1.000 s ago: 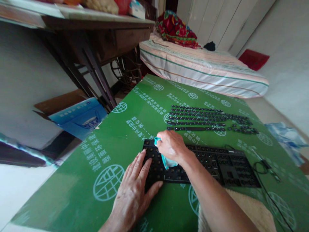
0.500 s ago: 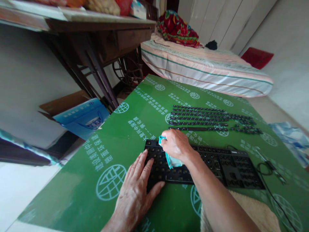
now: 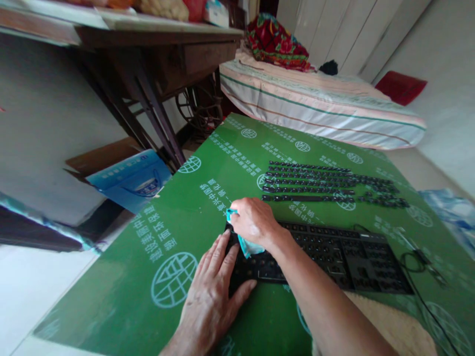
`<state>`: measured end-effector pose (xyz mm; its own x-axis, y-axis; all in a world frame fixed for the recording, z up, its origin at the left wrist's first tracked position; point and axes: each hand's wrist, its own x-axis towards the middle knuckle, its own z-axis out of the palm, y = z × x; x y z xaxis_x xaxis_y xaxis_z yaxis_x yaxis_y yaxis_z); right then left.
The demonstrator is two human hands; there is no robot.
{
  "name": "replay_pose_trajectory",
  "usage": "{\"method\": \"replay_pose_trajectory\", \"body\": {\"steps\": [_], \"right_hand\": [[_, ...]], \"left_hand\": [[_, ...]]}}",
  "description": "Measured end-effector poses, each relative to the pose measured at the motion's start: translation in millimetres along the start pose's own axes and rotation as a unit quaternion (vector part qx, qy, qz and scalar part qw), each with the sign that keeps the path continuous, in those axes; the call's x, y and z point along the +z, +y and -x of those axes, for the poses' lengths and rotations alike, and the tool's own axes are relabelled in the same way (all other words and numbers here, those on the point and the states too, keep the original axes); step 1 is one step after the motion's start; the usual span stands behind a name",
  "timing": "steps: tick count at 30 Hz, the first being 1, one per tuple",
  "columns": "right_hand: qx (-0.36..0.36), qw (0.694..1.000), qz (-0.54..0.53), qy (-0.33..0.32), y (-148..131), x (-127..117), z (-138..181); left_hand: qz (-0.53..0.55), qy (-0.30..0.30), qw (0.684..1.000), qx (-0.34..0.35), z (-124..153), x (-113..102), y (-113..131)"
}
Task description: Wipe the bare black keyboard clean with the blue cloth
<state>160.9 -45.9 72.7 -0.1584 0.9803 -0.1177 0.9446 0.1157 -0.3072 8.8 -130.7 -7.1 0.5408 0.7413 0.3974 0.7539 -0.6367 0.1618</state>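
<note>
A black keyboard frame [image 3: 334,254] with its keycaps off lies on a green printed board [image 3: 156,232]. My right hand [image 3: 252,221] is closed round a light-blue cloth [image 3: 247,244] and presses it on the keyboard's far left corner. My left hand [image 3: 211,296] lies flat with fingers spread, holding down the keyboard's near left end. Rows of loose black keycaps [image 3: 319,183] are laid out on the board beyond the keyboard.
The keyboard's cable [image 3: 423,262] trails off at the right. A dark wooden table [image 3: 148,54] stands at the left with a blue bag [image 3: 129,178] under it. A striped mattress [image 3: 315,106] lies behind the board.
My right hand with the cloth has slid left to the keyboard's far left corner. The left hand stays pressed on the keyboard's end.
</note>
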Motion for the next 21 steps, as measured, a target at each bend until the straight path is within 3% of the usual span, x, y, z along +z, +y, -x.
{"method": "replay_pose_trajectory", "body": {"steps": [17, 21], "right_hand": [[0.007, 1.0, 0.002, 0.025, -4, -4, 6], [0.051, 0.998, 0.008, 0.038, 2, -3, 11]], "left_hand": [[0.011, 0.026, 1.0, 0.01, -4, 6, -9], [0.009, 0.029, 0.999, 0.016, -6, 8, -10]]}}
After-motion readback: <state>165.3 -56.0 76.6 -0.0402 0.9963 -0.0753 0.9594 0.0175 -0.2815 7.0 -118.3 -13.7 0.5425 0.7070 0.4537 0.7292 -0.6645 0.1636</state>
